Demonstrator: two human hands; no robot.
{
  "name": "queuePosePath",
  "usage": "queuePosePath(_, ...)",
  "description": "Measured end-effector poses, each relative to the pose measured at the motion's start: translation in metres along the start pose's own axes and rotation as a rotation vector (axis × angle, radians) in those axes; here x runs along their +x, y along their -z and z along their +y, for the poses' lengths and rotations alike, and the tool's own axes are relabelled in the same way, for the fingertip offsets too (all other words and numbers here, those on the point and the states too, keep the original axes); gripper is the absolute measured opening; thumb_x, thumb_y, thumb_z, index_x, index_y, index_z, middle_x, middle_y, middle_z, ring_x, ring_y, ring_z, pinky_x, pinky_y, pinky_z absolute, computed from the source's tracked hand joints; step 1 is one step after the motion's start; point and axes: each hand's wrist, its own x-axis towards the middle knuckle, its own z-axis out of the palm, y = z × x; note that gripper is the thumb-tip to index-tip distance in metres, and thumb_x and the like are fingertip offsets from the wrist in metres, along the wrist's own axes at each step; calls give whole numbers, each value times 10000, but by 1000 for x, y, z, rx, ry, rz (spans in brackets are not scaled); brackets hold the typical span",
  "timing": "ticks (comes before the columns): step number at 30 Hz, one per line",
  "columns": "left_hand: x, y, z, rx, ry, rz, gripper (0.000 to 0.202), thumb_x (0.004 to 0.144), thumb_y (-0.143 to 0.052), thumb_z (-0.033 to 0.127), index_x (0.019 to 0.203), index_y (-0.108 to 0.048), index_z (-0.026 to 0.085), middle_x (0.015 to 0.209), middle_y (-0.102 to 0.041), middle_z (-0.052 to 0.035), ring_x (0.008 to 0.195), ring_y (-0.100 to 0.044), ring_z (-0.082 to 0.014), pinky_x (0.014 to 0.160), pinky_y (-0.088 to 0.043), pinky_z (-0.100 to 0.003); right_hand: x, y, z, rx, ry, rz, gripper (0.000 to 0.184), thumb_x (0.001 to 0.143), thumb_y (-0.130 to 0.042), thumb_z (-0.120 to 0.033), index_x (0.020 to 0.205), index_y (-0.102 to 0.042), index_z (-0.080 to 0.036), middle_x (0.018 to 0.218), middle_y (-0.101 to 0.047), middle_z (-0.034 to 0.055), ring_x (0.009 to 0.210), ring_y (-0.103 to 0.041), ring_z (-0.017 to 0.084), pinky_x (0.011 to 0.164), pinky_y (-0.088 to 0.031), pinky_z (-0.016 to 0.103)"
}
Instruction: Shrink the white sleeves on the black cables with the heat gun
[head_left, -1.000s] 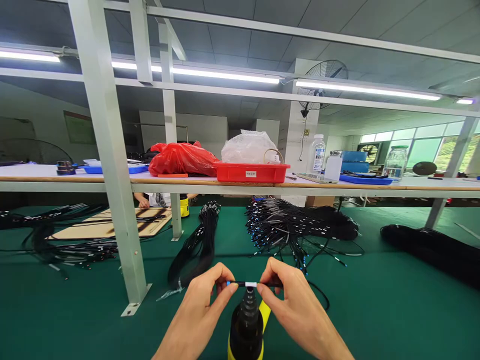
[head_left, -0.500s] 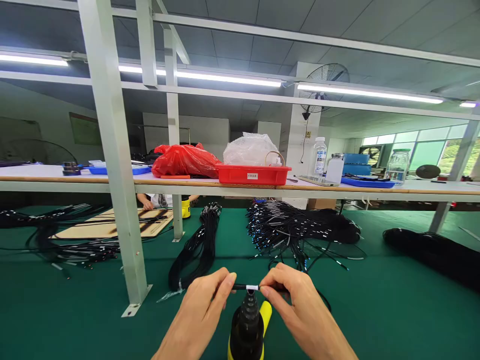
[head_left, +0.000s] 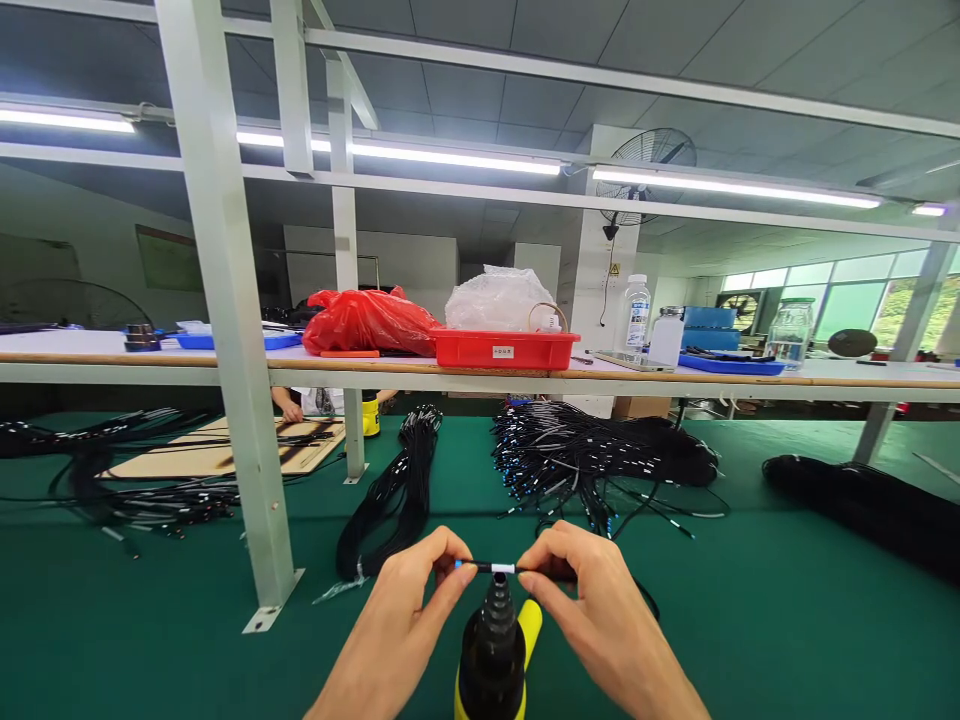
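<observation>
Just above the black nozzle (head_left: 493, 625), thin cable (head_left: 487, 568) stretched level between left hand (head_left: 409, 620) and right hand (head_left: 592, 615); both grips pinched shut on it, white sleeve (head_left: 503, 569) centred over the tip, low over the green table (head_left: 750, 620).

The white label on the red tray (head_left: 504, 349) and the bottle (head_left: 637, 312) label are too small to read

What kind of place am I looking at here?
Probably a cable assembly workshop: bundles of black cables lie on a green workbench, and both hands hold one thin cable over a heat tool.
</observation>
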Motion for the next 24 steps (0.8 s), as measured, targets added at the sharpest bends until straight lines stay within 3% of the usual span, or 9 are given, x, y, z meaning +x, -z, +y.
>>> queuePosePath(7, 1, 3, -4, -31, 19, 26, 352, 923, -361, 543, 806, -492, 238, 705, -394, 49, 649, -345, -145, 574, -291, -243, -5, 4, 7, -90, 46, -41, 248, 922, -465, -234, 767, -659, -224, 759, -606, -8, 699, -543, 142, 617, -359, 263)
queuePosePath(14, 2, -2, -11, 0, 17, 33, 442, 929, -316, 567, 663, -385, 221, 633, -373, 53, 600, -343, -139, 567, -285, -249, -6, 2, 9, -66, 63, -25, 218, 904, -491, -208, 753, -647, -228, 743, -587, -21, 683, -527, 131, 611, -352, 258)
queuePosePath(19, 2, -2, -10, -14, 14, 19, 406, 922, -348, 565, 721, -450, 227, 652, -375, 57, 598, -298, -136, 538, -251, -250, -5, 1, 10, -38, 46, 1, 181, 871, -515, -181, 754, -647, -223, 740, -589, -18, 683, -534, 134, 616, -366, 262)
queuePosePath(24, 3, -1, -5, -53, -17, 55, 336, 917, -408, 513, 768, -509, 230, 727, -480, 37, 683, -396, -152, 603, -319, -249, -3, -1, 10, 3, 19, 38, 157, 836, -544, -158, 718, -634, -210, 732, -590, -18, 674, -536, 130, 605, -375, 254)
